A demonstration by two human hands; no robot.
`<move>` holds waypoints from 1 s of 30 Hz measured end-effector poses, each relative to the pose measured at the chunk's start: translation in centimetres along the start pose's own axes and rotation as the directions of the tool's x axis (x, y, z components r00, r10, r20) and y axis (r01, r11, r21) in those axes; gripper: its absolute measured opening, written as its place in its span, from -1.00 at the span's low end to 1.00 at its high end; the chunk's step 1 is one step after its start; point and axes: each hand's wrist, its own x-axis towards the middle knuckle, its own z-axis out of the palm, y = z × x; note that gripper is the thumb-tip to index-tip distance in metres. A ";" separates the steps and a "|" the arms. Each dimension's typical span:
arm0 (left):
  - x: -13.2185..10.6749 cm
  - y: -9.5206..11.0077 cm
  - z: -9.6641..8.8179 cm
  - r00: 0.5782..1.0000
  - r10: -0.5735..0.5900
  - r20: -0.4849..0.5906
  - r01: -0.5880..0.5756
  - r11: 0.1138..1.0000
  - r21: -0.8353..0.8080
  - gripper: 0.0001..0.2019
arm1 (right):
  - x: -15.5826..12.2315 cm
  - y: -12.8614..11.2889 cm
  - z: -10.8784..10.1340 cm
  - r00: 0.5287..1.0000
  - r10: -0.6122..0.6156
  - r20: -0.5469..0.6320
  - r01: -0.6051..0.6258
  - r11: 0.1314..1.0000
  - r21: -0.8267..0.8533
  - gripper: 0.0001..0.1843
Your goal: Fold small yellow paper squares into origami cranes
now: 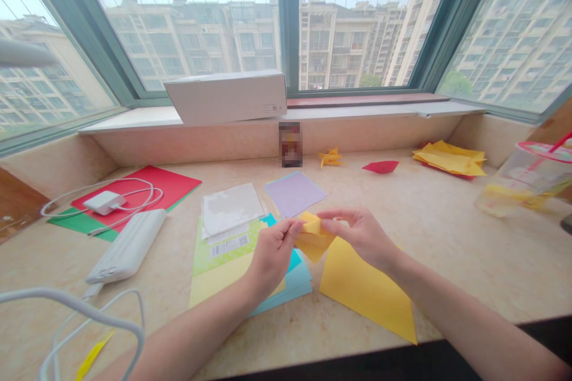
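Note:
Between my two hands is a small folded piece of yellow paper (314,242), held up over the counter. My left hand (276,248) pinches its left side with thumb and fingers. On the other side, my right hand (357,232) grips the upper right edge, fingers curled. Creases and raised flaps show on the folded paper; its far side is hidden. Below my right forearm lies a larger yellow sheet (364,289), flat on the counter. Light blue sheets (286,290) and a pale green packet (230,247) lie under and beside my left hand.
A purple sheet (295,192) lies beyond my hands. Farther back are a yellow folded figure (330,157), a red folded piece (381,166) and stacked yellow papers (449,159). A power bank (127,247), charger (105,202) and cables occupy the left. A plastic cup (521,181) lies right.

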 end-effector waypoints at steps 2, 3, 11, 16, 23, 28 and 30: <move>0.0 0.0 0.0 1.000 0.001 0.008 -0.001 1.000 -0.020 -0.58 | -0.1 0.0 0.0 1.000 -0.010 -0.010 0.010 1.000 -0.015 -0.75; 0.0 0.0 0.0 1.000 0.001 0.014 -0.001 1.000 -0.029 -0.58 | -0.1 -0.1 0.0 1.000 -0.018 -0.008 0.018 1.000 -0.022 -0.74; -0.2 -0.3 0.0 0.998 0.042 0.043 -0.044 0.998 0.053 -0.58 | -0.5 -0.7 0.0 0.994 -0.109 0.015 0.110 0.979 -0.173 -0.78; -0.4 0.0 0.2 0.995 -0.004 0.101 0.016 0.993 -0.120 -0.58 | -0.2 -0.2 -0.8 0.997 -0.077 0.033 0.081 0.984 -0.156 -0.84; -0.4 0.6 0.1 0.997 0.032 0.063 -0.027 0.997 -0.070 -0.64 | 0.0 0.0 -1.2 0.997 -0.036 0.064 0.041 0.996 -0.079 -0.79; -0.3 0.6 0.1 0.997 0.035 0.068 -0.028 0.995 -0.095 -0.66 | 0.1 0.2 -1.3 0.996 -0.029 0.090 0.033 0.999 -0.039 -0.77; -0.3 0.6 0.2 0.997 0.017 0.073 -0.007 0.991 -0.131 -0.65 | 0.1 0.2 -1.3 0.996 -0.013 0.084 0.015 1.000 -0.023 -0.77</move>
